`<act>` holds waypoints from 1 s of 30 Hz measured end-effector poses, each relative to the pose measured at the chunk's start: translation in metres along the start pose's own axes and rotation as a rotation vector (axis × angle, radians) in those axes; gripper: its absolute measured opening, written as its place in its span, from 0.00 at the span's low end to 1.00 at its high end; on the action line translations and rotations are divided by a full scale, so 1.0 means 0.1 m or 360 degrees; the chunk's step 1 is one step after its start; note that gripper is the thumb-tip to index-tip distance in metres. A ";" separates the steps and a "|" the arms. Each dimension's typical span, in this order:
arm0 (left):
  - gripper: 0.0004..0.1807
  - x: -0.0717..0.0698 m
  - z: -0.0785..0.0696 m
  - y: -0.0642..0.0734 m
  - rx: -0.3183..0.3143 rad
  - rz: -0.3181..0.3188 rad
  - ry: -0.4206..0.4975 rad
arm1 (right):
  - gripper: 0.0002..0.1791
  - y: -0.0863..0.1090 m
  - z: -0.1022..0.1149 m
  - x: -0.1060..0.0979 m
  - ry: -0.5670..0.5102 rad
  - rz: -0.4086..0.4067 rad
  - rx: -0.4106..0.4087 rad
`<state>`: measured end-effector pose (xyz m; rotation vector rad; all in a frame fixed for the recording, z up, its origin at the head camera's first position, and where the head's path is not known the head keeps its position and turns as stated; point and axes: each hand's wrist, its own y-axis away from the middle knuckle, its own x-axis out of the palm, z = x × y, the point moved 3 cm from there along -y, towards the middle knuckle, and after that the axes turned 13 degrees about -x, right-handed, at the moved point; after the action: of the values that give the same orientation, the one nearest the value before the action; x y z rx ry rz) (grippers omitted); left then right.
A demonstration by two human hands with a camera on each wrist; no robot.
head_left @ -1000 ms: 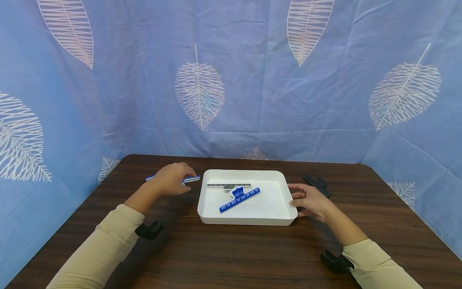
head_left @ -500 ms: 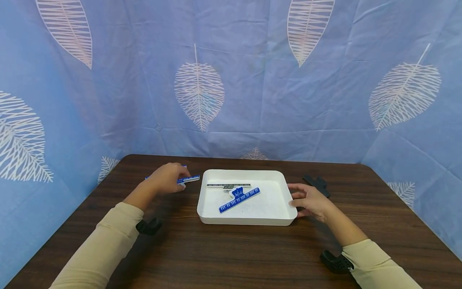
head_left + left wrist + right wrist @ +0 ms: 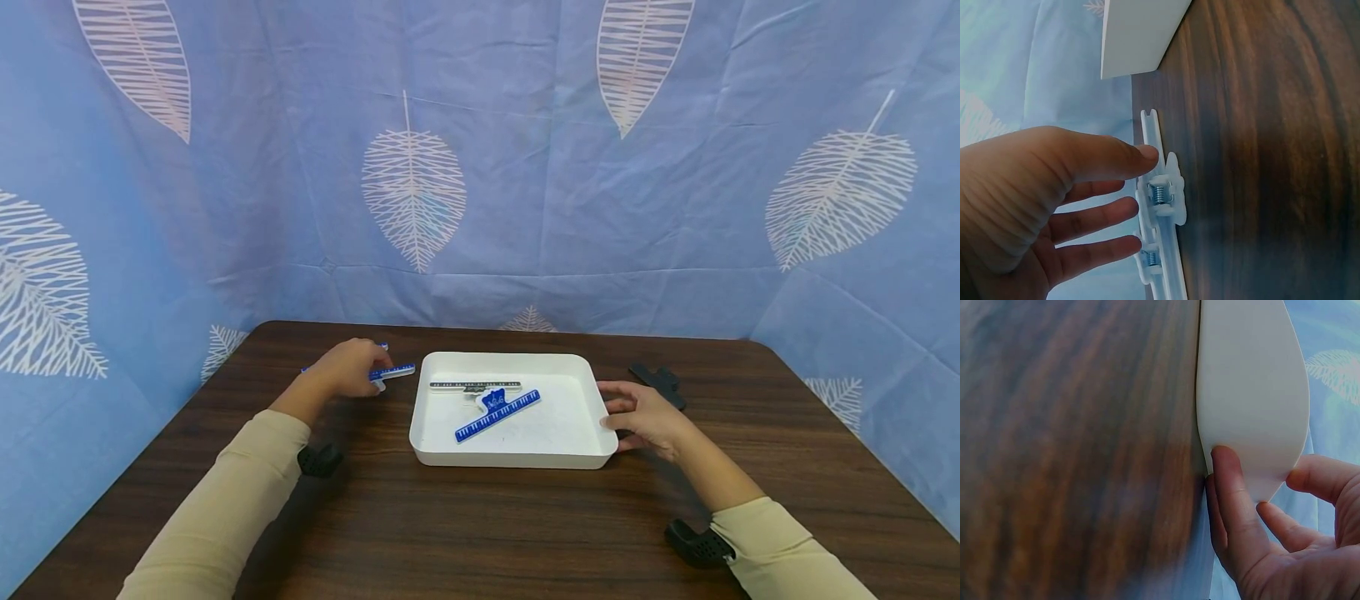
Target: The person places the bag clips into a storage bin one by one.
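Note:
My left hand (image 3: 348, 367) is over a blue-and-white piano-key clip (image 3: 392, 372) on the table's left side. In the left wrist view my thumb overlaps the clip's white rail (image 3: 1175, 262), beside a spring, with fingers spread and loosely bent nearby. A second clip (image 3: 383, 345) lies just behind, mostly covered by the hand. My right hand (image 3: 648, 421) holds the right end of a white tray (image 3: 517, 460), one fingertip at the rim and others against the outer wall. In the tray lie a blue clip (image 3: 497, 415) and a black-and-white clip (image 3: 476, 386).
A black clip (image 3: 662, 384) lies beyond my right hand. Dark wood table (image 3: 480, 533) extends in front of the tray. Blue cloth with white leaf prints (image 3: 495, 208) hangs along the table's back and sides.
My left hand has shifted slightly left, uncovering more of the front clip and an end of the clip behind it. My left forearm has swung a little right. Tray and right hand stay put.

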<state>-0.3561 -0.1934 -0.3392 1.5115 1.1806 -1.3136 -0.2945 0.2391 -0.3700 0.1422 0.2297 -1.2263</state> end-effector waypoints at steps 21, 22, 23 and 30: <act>0.24 0.08 0.04 -0.21 -0.0144 0.0235 -0.0020 | 0.40 0.00 0.02 0.01 -0.0008 -0.0013 0.0012; 0.25 0.09 0.04 -0.22 -0.0154 0.0245 -0.0014 | 0.40 0.00 0.02 0.01 -0.0010 -0.0011 0.0012; 0.25 0.09 0.05 -0.22 -0.0162 0.0252 -0.0010 | 0.40 0.00 0.01 0.01 -0.0011 -0.0010 0.0013; 0.25 0.12 0.07 -0.23 -0.0187 0.0286 -0.0001 | 0.40 0.00 0.01 0.01 -0.0013 -0.0009 0.0012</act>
<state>-0.3800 -0.1921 -0.3518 1.4946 1.0754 -1.1061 -0.2945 0.2384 -0.3696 0.1433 0.2188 -1.2331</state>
